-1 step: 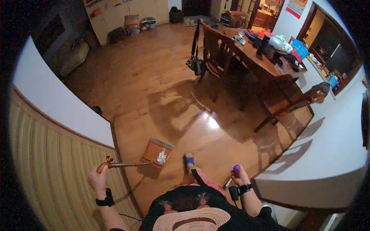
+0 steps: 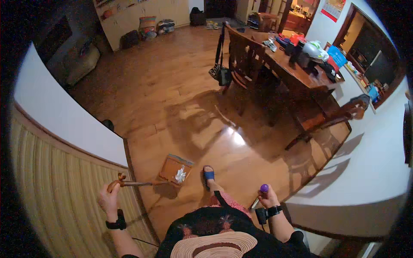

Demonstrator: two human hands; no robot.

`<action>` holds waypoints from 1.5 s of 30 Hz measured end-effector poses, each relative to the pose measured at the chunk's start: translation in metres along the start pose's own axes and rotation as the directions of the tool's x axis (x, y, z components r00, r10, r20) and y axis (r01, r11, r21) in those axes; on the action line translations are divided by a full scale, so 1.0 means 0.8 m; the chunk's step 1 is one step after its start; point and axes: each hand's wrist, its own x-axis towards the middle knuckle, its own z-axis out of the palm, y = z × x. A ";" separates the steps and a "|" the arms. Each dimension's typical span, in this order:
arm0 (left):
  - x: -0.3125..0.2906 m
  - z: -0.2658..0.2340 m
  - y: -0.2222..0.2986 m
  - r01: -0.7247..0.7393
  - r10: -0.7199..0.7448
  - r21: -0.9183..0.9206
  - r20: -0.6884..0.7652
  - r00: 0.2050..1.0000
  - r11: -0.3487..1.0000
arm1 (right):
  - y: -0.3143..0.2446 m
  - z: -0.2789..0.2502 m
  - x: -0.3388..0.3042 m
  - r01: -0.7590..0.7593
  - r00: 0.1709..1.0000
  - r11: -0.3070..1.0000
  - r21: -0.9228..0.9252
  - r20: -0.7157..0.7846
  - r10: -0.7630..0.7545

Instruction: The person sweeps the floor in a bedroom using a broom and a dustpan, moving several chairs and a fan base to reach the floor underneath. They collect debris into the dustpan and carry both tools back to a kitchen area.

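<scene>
My left hand is closed round the hooked brown end of a long-handled dustpan. Its orange-brown pan hangs low over the floor or rests on it; I cannot tell which. Crumpled whitish scraps lie in the pan. On the other side, my right hand grips a stick topped by a purple knob, which shows above the fingers. A short length of pale shaft appears below that hand; the lower end is hidden by my body.
Ahead stretches a wooden floor. A pleated beige panel runs along my left. To the right stand a cluttered wooden table and chairs, one with a bag hanging from it. My blue slipper is beside the pan.
My slippered foot has come further forward and slightly left, showing more of the slipper. Both hands keep their holds and stay nearly in place.
</scene>
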 end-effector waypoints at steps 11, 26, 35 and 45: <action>0.390 0.133 0.166 -0.030 0.058 0.254 -0.103 0.993 0.967 | -0.163 0.343 0.292 -0.126 0.983 0.989 -0.084 0.122 0.135; 0.900 0.349 0.278 -0.219 0.202 0.400 0.085 0.976 0.890 | -0.246 0.748 0.510 -0.156 0.981 0.972 -0.175 0.085 0.172; 1.209 0.536 0.402 -0.455 0.400 0.306 0.225 0.888 0.836 | -0.291 0.879 0.606 -0.153 0.985 0.938 -0.312 0.030 0.170; 1.486 0.730 0.573 -0.538 0.491 0.157 0.262 0.831 0.828 | -0.358 1.019 0.713 -0.337 0.939 0.937 -0.091 -0.099 0.329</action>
